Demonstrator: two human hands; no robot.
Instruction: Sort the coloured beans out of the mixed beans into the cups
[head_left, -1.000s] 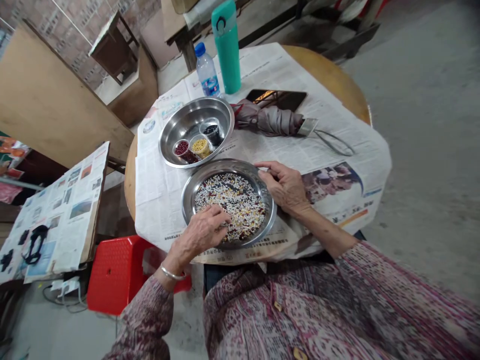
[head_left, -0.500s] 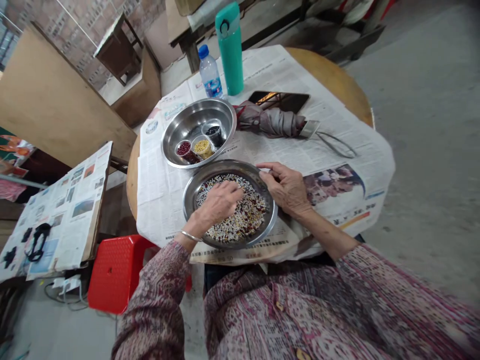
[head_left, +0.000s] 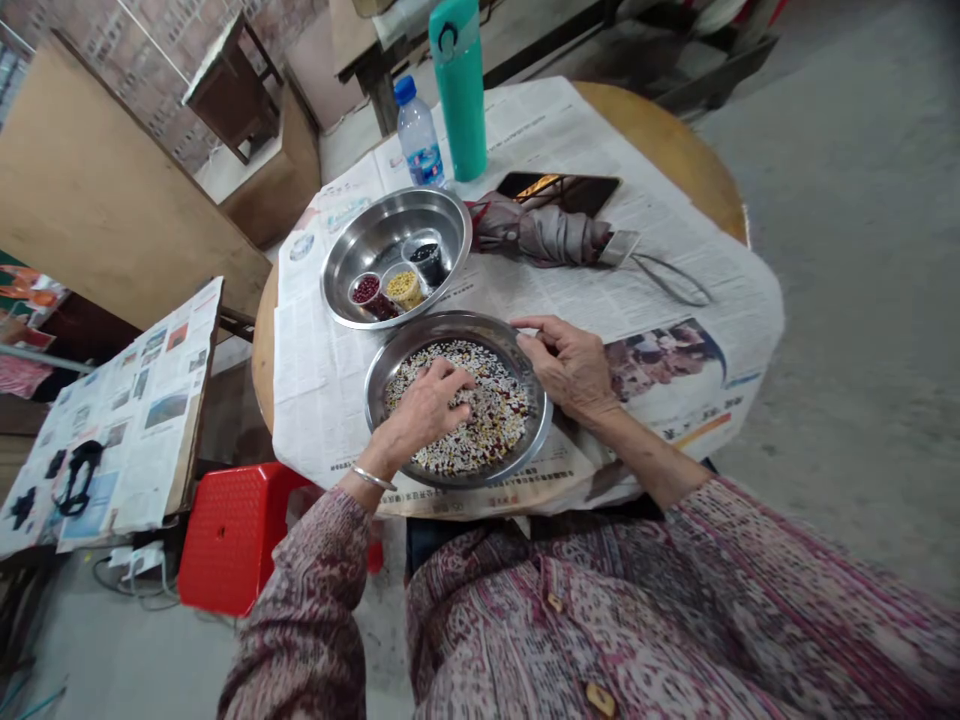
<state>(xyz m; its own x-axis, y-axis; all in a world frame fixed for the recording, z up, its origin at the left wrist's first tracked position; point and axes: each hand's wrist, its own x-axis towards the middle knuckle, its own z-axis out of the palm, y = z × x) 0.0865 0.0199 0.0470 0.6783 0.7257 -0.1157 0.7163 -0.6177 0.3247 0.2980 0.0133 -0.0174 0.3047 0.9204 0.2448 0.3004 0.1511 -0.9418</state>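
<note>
A steel plate (head_left: 390,360) full of mixed white, red and dark beans (head_left: 495,415) lies on the newspaper-covered round table (head_left: 660,150) in front of me. My left hand (head_left: 420,410) rests in the beans with its fingers curled and pinched together; what they hold is too small to see. My right hand (head_left: 566,365) grips the plate's right rim with bent fingers. Behind the plate sits a steel bowl (head_left: 375,235) holding three small cups: red beans (head_left: 365,290), yellow beans (head_left: 405,287) and black beans (head_left: 425,255).
A folded grey umbrella (head_left: 540,232), a dark phone (head_left: 559,187), a teal flask (head_left: 459,90) and a water bottle (head_left: 417,135) stand at the table's back. A red stool (head_left: 232,535) and a newspaper-covered board (head_left: 112,410) are to my left.
My left hand went from the plate's near-left edge up into the middle of the beans, then drew back slightly left. My right hand stayed on the rim.
</note>
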